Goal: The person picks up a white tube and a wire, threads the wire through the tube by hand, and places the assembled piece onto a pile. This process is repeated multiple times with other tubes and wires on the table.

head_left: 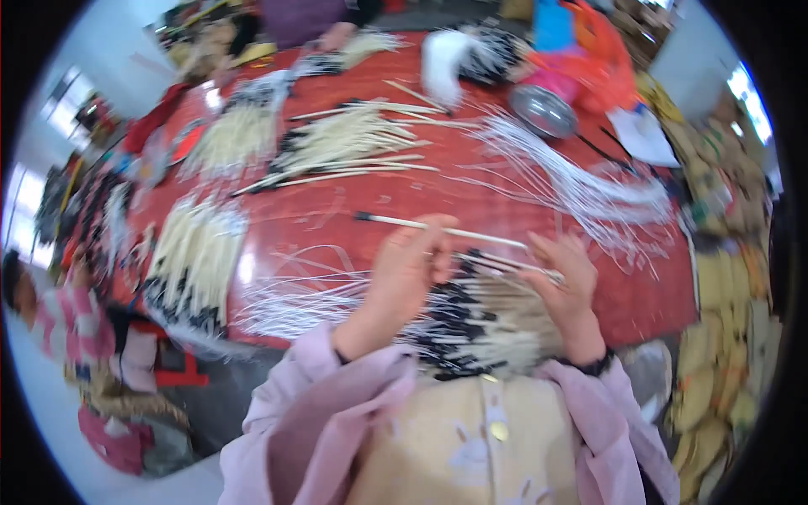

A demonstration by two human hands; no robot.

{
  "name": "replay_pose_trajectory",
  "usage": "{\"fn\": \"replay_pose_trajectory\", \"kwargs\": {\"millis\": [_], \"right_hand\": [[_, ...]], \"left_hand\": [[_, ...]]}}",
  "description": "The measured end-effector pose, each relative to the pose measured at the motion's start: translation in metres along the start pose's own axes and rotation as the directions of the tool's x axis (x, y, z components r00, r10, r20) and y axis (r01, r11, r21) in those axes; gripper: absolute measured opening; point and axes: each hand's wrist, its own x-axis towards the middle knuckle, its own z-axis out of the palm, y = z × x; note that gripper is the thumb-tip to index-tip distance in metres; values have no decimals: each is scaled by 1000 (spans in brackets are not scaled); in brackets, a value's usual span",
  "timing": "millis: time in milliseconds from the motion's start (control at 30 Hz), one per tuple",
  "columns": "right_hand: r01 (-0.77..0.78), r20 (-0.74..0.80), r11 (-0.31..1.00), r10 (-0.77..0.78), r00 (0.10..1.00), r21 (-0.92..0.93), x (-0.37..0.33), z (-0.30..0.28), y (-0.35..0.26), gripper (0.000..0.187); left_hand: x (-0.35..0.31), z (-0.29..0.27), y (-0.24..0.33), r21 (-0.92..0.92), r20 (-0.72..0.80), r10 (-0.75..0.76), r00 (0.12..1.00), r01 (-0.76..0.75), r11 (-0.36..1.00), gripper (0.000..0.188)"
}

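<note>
A thin pale stick with a black end lies across both my hands above the table. My left hand pinches it near the black end, fingers closed. At its other end are the bent fingers of my right hand, also closed. Just below it runs a second thin stick, partly hidden; which fingers touch it is unclear. Under my hands, against my apron, lies a pile of pale sticks with black ends. Loose white thin strips spread beside my left forearm.
The red table bears a loose stick pile, bundled sticks at left and long white strips at right. A metal bowl stands near orange plastic bags. Other people sit left and far side.
</note>
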Motion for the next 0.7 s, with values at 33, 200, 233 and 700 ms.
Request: {"fn": "replay_pose_trajectory", "kwargs": {"millis": [33,200,233,700], "right_hand": [[7,-3,1000,-7,1000,0,3,-1,-2,53],[-98,-31,995,97,995,-12,-11,-5,3,45],[-109,-49,994,109,993,-5,-14,-5,5,41],[-80,-28,997,79,996,-10,-12,-6,6,16]], "left_hand": [[-1,1,4,-23,-18,-2,1000,2,1000,28],[3,8,1,-84,-31,-36,999,34,996,27],[4,9,-1,-83,-29,-43,999,40,996,27],[2,9,-6,-65,-9,-94,995,94,993,26]]}}
